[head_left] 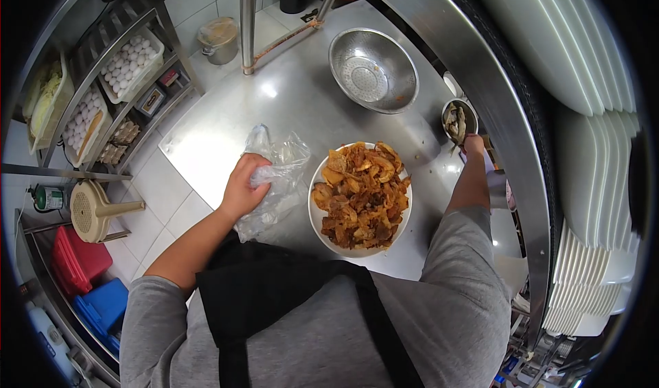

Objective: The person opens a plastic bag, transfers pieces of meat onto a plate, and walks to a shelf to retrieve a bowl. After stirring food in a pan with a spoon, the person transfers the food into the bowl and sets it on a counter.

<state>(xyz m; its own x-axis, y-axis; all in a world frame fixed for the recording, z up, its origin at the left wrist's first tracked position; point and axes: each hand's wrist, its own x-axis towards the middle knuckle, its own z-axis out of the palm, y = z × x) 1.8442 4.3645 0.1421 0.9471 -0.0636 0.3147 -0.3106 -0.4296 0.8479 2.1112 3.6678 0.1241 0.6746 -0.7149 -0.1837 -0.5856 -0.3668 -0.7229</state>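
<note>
My left hand (247, 185) is closed on a crumpled clear plastic bag (278, 182), which lies partly on the steel table (206, 127). Right of the bag stands a white plate (314, 223) heaped with browned, crisp-looking fried pieces (360, 196). At the table's far right, my right hand (473, 144) reaches to the near edge of a small metal pot (469, 109) with several small fish (454, 122) in it. Its fingers are partly hidden, and it seems to grip the pot's rim or handle.
A perforated metal bowl (371, 76) sits at the back of the table. A steel shelf edge (511, 107) runs along the right, with stacked white dishes (590, 161) beyond. Egg trays (130, 65) fill a rack at left. A beige stool (93, 209) is on the floor.
</note>
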